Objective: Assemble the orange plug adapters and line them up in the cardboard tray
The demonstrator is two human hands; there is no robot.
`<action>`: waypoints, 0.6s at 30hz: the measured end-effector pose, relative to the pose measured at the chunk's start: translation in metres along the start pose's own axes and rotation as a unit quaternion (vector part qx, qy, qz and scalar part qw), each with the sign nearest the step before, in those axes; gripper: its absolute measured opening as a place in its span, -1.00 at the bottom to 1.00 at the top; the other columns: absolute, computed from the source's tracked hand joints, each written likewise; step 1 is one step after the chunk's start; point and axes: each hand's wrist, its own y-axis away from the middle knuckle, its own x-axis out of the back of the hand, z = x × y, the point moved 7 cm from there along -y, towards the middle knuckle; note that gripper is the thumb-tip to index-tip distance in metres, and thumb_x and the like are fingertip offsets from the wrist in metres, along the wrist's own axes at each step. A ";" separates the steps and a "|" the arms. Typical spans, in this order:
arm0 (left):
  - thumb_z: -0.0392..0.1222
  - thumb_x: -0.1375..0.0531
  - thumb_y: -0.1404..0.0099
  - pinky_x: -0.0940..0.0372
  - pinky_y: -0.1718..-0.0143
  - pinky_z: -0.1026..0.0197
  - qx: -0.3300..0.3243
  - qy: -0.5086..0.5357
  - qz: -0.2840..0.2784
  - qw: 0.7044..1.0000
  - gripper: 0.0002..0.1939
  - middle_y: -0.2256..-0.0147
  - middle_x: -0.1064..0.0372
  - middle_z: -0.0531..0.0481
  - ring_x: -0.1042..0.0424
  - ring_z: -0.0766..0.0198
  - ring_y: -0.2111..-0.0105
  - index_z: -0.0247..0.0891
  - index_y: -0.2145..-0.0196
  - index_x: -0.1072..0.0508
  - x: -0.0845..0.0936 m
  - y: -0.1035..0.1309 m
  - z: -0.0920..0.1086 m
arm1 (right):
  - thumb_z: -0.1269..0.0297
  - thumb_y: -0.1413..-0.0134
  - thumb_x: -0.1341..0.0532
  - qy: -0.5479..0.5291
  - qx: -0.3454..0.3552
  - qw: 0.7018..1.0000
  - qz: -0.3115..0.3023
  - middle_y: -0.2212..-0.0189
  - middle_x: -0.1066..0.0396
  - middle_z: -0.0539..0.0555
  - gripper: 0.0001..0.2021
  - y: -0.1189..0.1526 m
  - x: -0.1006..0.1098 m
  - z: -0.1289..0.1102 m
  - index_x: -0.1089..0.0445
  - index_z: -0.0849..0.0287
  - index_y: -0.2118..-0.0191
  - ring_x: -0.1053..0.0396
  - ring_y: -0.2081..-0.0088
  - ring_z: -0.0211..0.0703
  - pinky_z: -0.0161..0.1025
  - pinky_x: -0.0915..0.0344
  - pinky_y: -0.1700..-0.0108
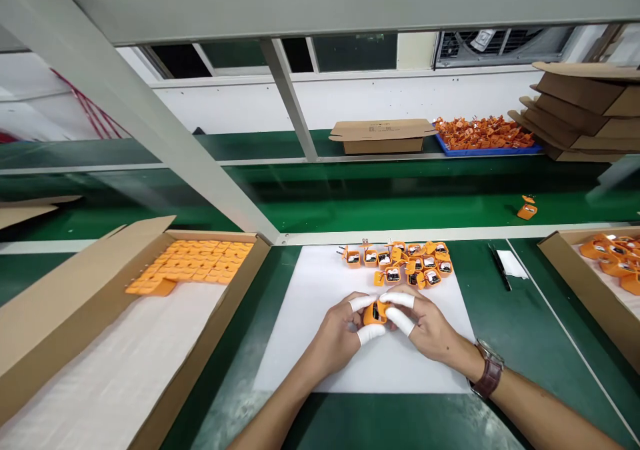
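Between my two hands is a small orange plastic housing with dark parts showing inside. My left hand pinches it from the left, with white covers on thumb and forefinger. On the other side my right hand, also with white finger covers, grips its upper right edge, where an orange flap or lid piece shows. Both hands are over a white sheet. Just beyond them stand several open orange housings with circuit parts and loose lids. The undersides of my fingers are hidden.
At left a cardboard box holds rows of orange pieces. Another box with orange housings stands right. Black tweezers lie beside a white slip. Behind are a blue tray, stacked cartons and a metal frame post.
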 end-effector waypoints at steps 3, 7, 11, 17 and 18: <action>-0.13 -0.39 -0.20 -0.40 0.16 0.18 -0.001 0.077 0.003 0.997 -0.61 0.03 -0.40 -0.13 -0.47 0.19 0.19 -0.19 0.03 -0.49 0.000 0.000 0.004 | 0.21 -0.37 -0.16 -0.082 -0.040 0.995 0.028 0.16 -0.39 0.05 -0.76 -0.002 0.004 0.004 -0.43 0.00 -0.08 -0.47 0.31 -0.23 -0.18 -0.46 0.15; -0.15 -0.41 -0.17 -0.39 -0.01 0.07 0.041 0.202 -0.030 0.978 -0.58 0.08 -0.46 -0.12 -0.51 0.15 0.13 -0.21 0.03 -0.43 -0.007 0.000 0.005 | 0.19 -0.34 -0.20 -0.082 -0.054 0.995 0.033 0.16 -0.41 0.05 -0.77 -0.004 0.004 0.005 -0.45 0.02 -0.05 -0.46 0.29 -0.23 -0.18 -0.44 0.11; -0.14 -0.37 -0.20 -0.39 0.03 0.09 0.058 0.214 -0.011 0.975 -0.64 0.18 -0.51 -0.11 -0.51 0.17 0.19 -0.27 0.08 -0.46 -0.007 -0.003 0.007 | 0.21 -0.35 -0.19 -0.049 -0.026 0.998 0.031 0.09 -0.39 0.08 -0.76 -0.003 0.003 0.000 -0.44 0.00 -0.07 -0.45 0.25 -0.21 -0.17 -0.44 0.08; -0.15 -0.23 -0.33 -0.41 0.16 0.16 0.010 0.169 0.073 0.983 -0.80 0.32 -0.50 -0.05 -0.47 0.24 0.33 -0.28 0.14 -0.49 -0.002 -0.003 0.007 | 0.20 -0.35 -0.18 -0.029 -0.028 0.998 0.053 0.10 -0.46 0.12 -0.81 -0.002 0.001 -0.001 -0.44 0.08 0.01 -0.47 0.22 -0.16 -0.13 -0.46 0.04; -0.15 -0.22 -0.33 -0.42 0.14 0.15 0.004 0.161 0.084 0.983 -0.80 0.29 -0.51 -0.06 -0.48 0.23 0.31 -0.28 0.13 -0.49 -0.002 -0.002 0.005 | 0.19 -0.34 -0.18 -0.026 -0.030 0.998 0.057 0.16 -0.47 0.11 -0.82 -0.002 0.001 -0.001 -0.45 0.09 0.05 -0.47 0.25 -0.16 -0.13 -0.46 0.06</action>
